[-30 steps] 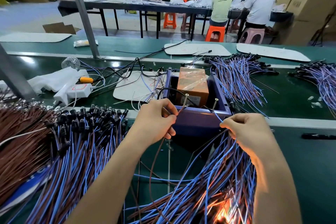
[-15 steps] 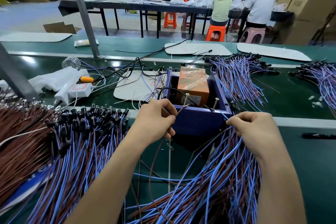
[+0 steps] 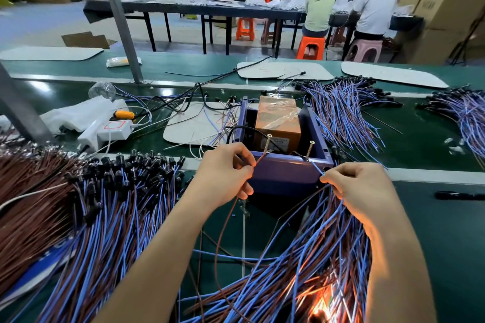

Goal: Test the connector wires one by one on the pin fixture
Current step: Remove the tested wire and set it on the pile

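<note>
**Wire Pair Presented to the Two Fixture Pins**

The pin fixture (image 3: 283, 176), a purple open-topped box, sits at frame centre on the green table (image 3: 433, 231). It lies directly ahead of both hands, so each hand reaches one pin without crossing the other. Two upright pins stand at its near wall: the left pin (image 3: 268, 142) and the right pin (image 3: 310, 148).

The left hand (image 3: 225, 173) has its fingers (image 3: 245, 166) curled, pinching a brown wire (image 3: 258, 159) close to its bare end. This short grip holds the tip stiff and aimed at the foot of the left pin. The right hand (image 3: 359, 186) likewise pinches a blue wire (image 3: 317, 167) near its end, with the tip directed at the foot of the right pin. Whether either tip actually touches its pin cannot be told.

Both wires trail down into the loose bundle (image 3: 301, 252) at lower right, which lies beside the right forearm, within reach for the next pick. An orange glow (image 3: 321, 301) shows inside that bundle at the bottom edge. Its source is hidden, but it is probably the lamp end of the pair under test, signalling continuity.

A second pile (image 3: 110, 204), topped with black connector heads, lies at the left, apart from the bundle. The separation suggests that tested pieces are kept there.
</note>
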### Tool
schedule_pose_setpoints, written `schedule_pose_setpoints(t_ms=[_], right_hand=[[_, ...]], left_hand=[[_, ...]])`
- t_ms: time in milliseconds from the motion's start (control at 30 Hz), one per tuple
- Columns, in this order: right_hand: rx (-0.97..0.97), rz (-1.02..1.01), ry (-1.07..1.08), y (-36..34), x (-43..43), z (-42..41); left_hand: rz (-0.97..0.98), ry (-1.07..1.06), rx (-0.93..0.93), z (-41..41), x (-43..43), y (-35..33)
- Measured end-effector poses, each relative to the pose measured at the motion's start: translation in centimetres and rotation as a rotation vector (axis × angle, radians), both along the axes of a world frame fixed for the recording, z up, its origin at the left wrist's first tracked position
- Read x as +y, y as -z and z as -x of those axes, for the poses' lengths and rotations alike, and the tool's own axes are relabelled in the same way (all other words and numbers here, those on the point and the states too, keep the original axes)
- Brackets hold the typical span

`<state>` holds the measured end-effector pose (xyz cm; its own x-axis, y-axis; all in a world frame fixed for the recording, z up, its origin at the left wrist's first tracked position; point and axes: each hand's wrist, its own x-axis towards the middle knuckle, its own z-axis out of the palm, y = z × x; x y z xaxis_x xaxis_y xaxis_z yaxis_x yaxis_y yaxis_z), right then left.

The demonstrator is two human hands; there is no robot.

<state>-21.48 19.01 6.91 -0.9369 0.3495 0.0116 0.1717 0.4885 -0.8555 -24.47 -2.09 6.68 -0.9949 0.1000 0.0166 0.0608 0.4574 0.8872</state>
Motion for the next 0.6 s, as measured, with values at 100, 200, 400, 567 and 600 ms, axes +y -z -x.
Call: schedule_pose_setpoints(t_ms=[100,200,400,567,600], right_hand=[[-0.011,-0.003,-0.007,0.0,0.1,-0.1],[0.0,-0.004,-0.012,-0.2,0.0,-0.1],[0.177,0.225,-0.082,-2.0,-1.2,-1.1],[0.304,0.381,-0.214,-3.3,-3.6,-2.0],[0.323,0.394,-0.222,-3.4,-3.8,-2.0]], left_hand=[[-0.001,0.004,-0.004,-0.1,0.0,-0.1],[0.011,0.026,0.01,-0.4,0.0,-0.6],[-0.223,0.291,-0.017,-2.1,0.8,-2.4],[-0.331,0.428,-0.079,-3.4,2.0,-3.1],[-0.337,0.407,-0.074,-3.4,1.9,-3.2]])
